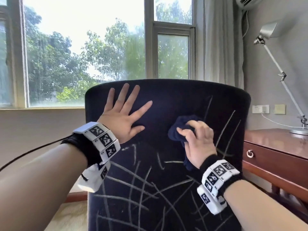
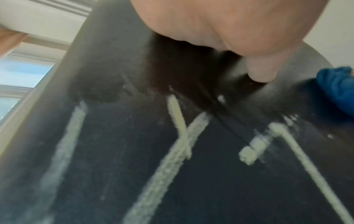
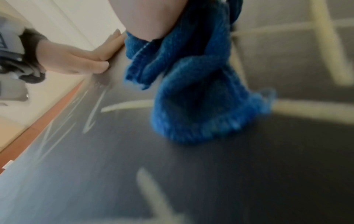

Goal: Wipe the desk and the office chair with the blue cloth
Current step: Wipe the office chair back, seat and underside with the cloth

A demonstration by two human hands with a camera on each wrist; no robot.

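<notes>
my right hand [image 1: 199, 144] has its fingers curled around a bunched blue cloth [image 1: 179, 130], pressing it against the dark back of the office chair [image 1: 183, 100]; my palm hides the middle of the cloth, and only a wad above my knuckles and a tail below my wrist show; in the right wrist view the cloth [image 3: 193, 97] hangs in blurred folds below my hand [image 3: 153, 18], and how my fingers lie there cannot be made out; my left hand [image 1: 123, 117] lies flat on the upper left of the chair back, fingers spread wide and straight, holding nothing; the left wrist view shows only the heel of that hand [image 2: 220, 25] and one fingertip touching the fabric, the rest cut off by the frame; pale chalk-like streaks [image 1: 141, 185] cross the lower and right parts of the chair back, while the area around my left hand is plain dark; the seat and base of the chair are out of view; to the right, the wooden desk [image 1: 275, 139] is partly cut off by the frame edge, with a silver lamp [image 1: 275, 64] standing on it; a window [image 1: 83, 52] with trees beyond fills the background.
</notes>
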